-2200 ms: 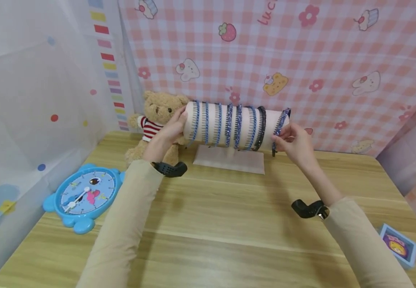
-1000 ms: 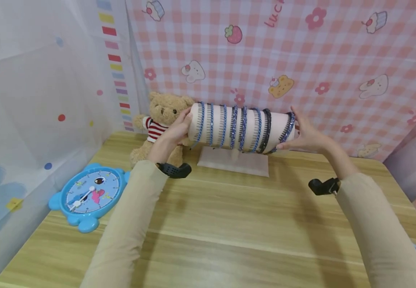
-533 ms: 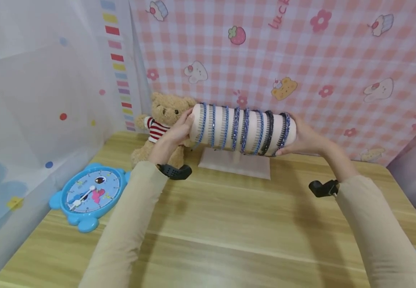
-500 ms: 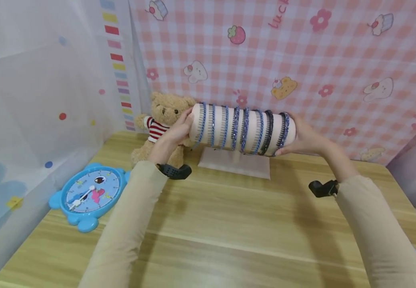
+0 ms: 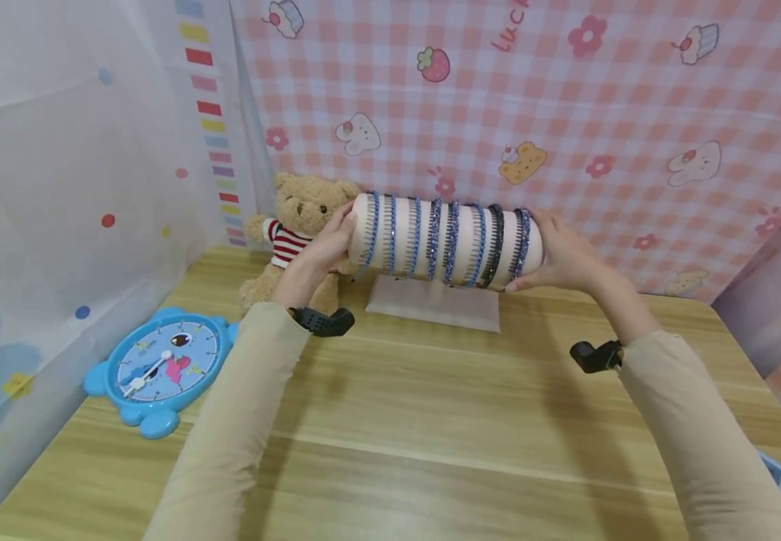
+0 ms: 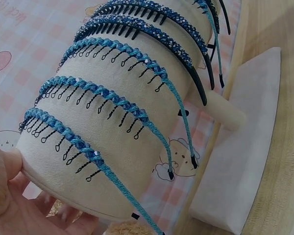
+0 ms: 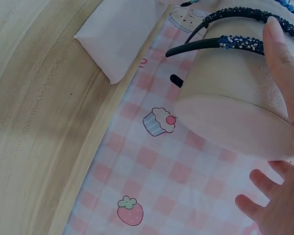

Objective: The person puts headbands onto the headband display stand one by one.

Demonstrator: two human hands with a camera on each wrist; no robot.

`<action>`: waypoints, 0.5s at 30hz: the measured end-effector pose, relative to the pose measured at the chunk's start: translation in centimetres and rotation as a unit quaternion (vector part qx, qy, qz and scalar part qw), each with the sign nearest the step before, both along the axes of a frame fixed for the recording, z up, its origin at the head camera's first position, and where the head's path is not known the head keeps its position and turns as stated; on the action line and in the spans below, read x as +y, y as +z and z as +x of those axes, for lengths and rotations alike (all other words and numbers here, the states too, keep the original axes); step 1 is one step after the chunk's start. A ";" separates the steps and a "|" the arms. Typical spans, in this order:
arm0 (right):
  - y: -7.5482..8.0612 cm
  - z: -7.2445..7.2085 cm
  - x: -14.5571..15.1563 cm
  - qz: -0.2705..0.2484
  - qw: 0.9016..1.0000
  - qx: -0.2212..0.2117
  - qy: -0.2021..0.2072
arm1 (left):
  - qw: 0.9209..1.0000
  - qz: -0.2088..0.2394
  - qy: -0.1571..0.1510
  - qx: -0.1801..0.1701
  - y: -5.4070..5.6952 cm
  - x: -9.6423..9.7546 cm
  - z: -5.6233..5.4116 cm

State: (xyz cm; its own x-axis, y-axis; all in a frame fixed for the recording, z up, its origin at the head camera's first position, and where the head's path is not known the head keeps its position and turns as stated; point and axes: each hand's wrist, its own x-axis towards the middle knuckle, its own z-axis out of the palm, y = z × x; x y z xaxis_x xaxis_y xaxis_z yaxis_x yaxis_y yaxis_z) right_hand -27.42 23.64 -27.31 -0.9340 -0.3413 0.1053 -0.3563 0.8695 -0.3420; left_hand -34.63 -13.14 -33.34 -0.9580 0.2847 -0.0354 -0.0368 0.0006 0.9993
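A pale cylindrical headband display stand (image 5: 397, 259) carries several headbands, blue braided and glittery ones plus a black one, with comb teeth. My left hand (image 5: 326, 244) grips its left end, and in the left wrist view the fingers (image 6: 68, 218) wrap under the rim. Around the right end, my right hand (image 5: 562, 255) is spread with straight fingers touching the outermost glittery headband (image 5: 522, 244). In the right wrist view one extended finger (image 7: 279, 54) lies against that headband, while the others spread beyond the cylinder's end face (image 7: 225, 125).
The stand's flat base (image 5: 431, 304) rests on the wooden table (image 5: 397, 421). A teddy bear (image 5: 289, 244) sits behind my left hand. A blue toy clock (image 5: 167, 357) lies at left, and a small blue box (image 5: 776, 472) shows at right. A checked cloth (image 5: 390, 90) hangs behind.
My right hand went from pinching the tilted headband's edge to spreading around the cylinder's right end. The headband now stands straighter and farther left, nearer the black one. My left hand kept its grip.
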 end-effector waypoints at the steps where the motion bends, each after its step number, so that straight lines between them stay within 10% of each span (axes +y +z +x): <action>1: -0.1 0.0 0.0 -0.003 1.000 0.001 0.000 | 1.000 0.011 -0.006 -0.007 0.2 0.0 0.2; 7: -0.6 0.1 0.2 -0.042 0.999 0.002 -0.003 | 1.000 0.002 -0.014 -0.008 2.0 0.3 2.2; 15: -2.6 0.1 0.1 -0.188 0.980 -0.019 0.058 | 0.988 -0.142 0.065 0.005 4.6 0.8 4.9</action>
State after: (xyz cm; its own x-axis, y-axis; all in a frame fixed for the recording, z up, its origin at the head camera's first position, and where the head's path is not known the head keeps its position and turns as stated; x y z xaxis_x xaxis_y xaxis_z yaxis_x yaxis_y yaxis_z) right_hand -27.33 23.73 -29.93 -0.8969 -0.3895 0.2096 -0.4261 0.6335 -0.6459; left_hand -29.72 -12.33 -28.73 -0.9865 0.1384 -0.0872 -0.0460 0.2764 0.9599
